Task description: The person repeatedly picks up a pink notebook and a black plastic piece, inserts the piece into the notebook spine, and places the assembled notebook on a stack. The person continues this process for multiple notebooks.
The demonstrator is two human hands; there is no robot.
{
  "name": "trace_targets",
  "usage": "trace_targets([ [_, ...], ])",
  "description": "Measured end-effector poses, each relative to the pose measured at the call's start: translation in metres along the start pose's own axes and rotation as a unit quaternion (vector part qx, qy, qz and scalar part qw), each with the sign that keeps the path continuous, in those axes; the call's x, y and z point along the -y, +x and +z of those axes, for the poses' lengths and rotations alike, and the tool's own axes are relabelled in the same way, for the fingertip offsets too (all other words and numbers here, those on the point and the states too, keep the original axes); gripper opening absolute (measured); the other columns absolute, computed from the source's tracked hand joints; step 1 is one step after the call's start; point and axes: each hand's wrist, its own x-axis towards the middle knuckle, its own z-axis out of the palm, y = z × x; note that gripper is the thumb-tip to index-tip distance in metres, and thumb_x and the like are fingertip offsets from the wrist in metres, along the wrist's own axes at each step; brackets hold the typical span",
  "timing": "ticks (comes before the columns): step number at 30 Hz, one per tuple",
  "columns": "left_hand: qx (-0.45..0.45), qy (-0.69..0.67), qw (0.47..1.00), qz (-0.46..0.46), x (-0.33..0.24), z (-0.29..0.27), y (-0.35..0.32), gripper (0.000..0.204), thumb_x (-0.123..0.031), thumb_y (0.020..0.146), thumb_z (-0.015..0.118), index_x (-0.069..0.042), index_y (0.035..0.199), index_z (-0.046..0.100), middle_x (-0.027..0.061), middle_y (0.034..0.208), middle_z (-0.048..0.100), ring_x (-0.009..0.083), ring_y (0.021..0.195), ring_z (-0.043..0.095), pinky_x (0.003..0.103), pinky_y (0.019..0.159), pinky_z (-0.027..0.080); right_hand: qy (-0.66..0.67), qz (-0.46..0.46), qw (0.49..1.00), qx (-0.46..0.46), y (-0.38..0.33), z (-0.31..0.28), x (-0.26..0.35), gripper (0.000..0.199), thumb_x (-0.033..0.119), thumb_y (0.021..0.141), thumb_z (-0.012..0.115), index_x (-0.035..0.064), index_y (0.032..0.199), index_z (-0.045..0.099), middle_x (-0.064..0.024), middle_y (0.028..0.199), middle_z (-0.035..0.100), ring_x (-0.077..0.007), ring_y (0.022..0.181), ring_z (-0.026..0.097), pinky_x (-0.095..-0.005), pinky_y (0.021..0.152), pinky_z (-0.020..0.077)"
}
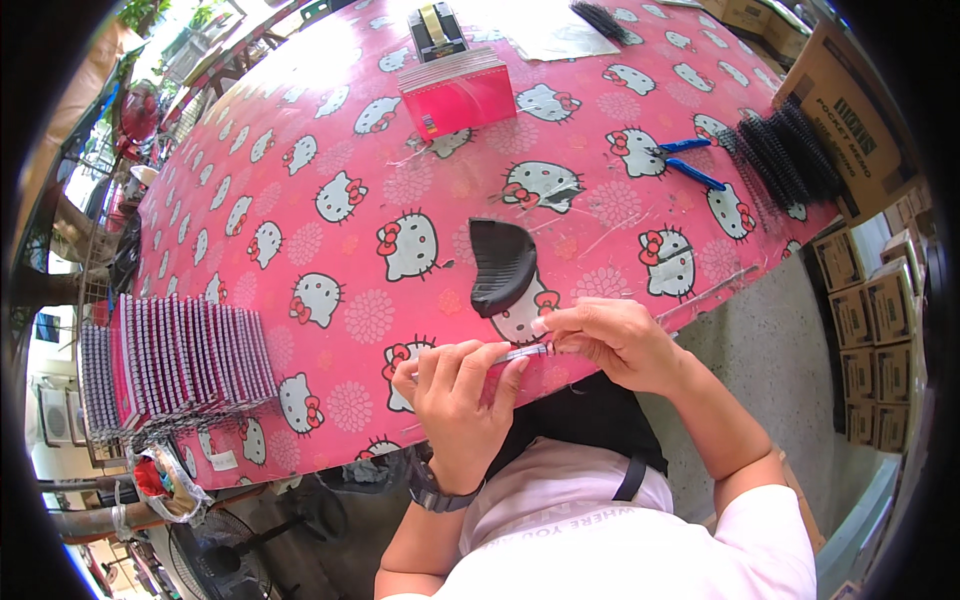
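Note:
Close to the table's near edge, my left hand (pixel 455 395) is closed around a thin, pale-edged notebook (pixel 523 353), seen nearly edge-on. My right hand (pixel 620 340) has its thumb and fingers pinched together at the notebook's right end; whatever they grip there is too small to make out. Just beyond both hands lies a black curved piece with ribs (pixel 503 265). Pliers with blue handles (pixel 690 165) rest open on the table farther right, apart from my hands.
Spiral-bound notebooks (pixel 190 355) stand stacked at the left edge. A pile of pink-covered pads (pixel 458 95) sits far back, before a black holder (pixel 436 30). Black binding coils (pixel 785 155) lie at right beside a cardboard box (pixel 850 120). Pink patterned cloth (pixel 370 260) covers the table.

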Motion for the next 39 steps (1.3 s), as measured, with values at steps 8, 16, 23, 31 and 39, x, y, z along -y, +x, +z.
trace_targets([
  [8,0.067,-0.073,0.993,0.067,-0.006,0.005,0.0,0.029,-0.011,0.071,0.073,-0.012,0.099,0.065,0.0026,0.095,0.063,0.0232,0.088,0.057,0.037,0.079,0.038,-0.044,0.009,0.996,0.071,0.004,-0.003,0.009,0.054,0.013,0.086,0.064,0.0105,0.136,0.044,-0.0134,0.086,0.063,-0.0308,0.079,0.064,-0.039,0.067,0.0501],
  [16,0.122,-0.087,0.988,0.032,-0.014,-0.008,0.004,0.022,-0.018,0.075,0.073,-0.013,0.094,0.063,0.0019,0.09,0.065,0.0227,0.086,0.059,0.037,0.078,0.036,-0.169,-0.01,0.983,0.074,0.059,-0.026,-0.014,0.058,0.027,0.08,0.073,0.0107,0.131,0.049,-0.0151,0.119,0.057,-0.0326,0.111,0.053,-0.0427,0.09,0.047],
  [23,0.107,-0.003,0.994,0.026,-0.019,-0.01,0.01,0.024,-0.015,0.075,0.073,-0.014,0.097,0.064,0.0002,0.092,0.065,0.0193,0.086,0.058,0.036,0.077,0.036,-0.309,-0.035,0.935,0.172,0.088,-0.002,-0.056,0.078,0.045,0.067,0.079,0.0127,0.131,0.048,-0.0212,0.145,0.033,-0.04,0.131,0.034,-0.0528,0.106,0.0316],
  [31,0.132,0.002,0.988,0.086,-0.011,-0.013,0.012,0.03,-0.019,0.078,0.071,-0.016,0.108,0.066,-0.0036,0.088,0.065,0.0148,0.079,0.057,0.032,0.074,0.034,-0.276,-0.005,0.948,0.157,0.075,-0.014,-0.051,0.073,0.04,0.062,0.082,0.0134,0.123,0.053,-0.0201,0.142,0.038,-0.0411,0.124,0.04,-0.0513,0.103,0.0343],
  [39,0.109,-0.057,0.988,0.091,-0.006,-0.005,0.009,0.024,-0.023,0.079,0.072,-0.017,0.102,0.068,-0.0042,0.084,0.065,0.0139,0.076,0.056,0.031,0.073,0.034,-0.291,-0.007,0.951,0.099,0.058,-0.015,-0.051,0.069,0.043,0.062,0.081,0.0116,0.117,0.055,-0.0195,0.139,0.041,-0.0404,0.123,0.041,-0.052,0.1,0.0377],
])
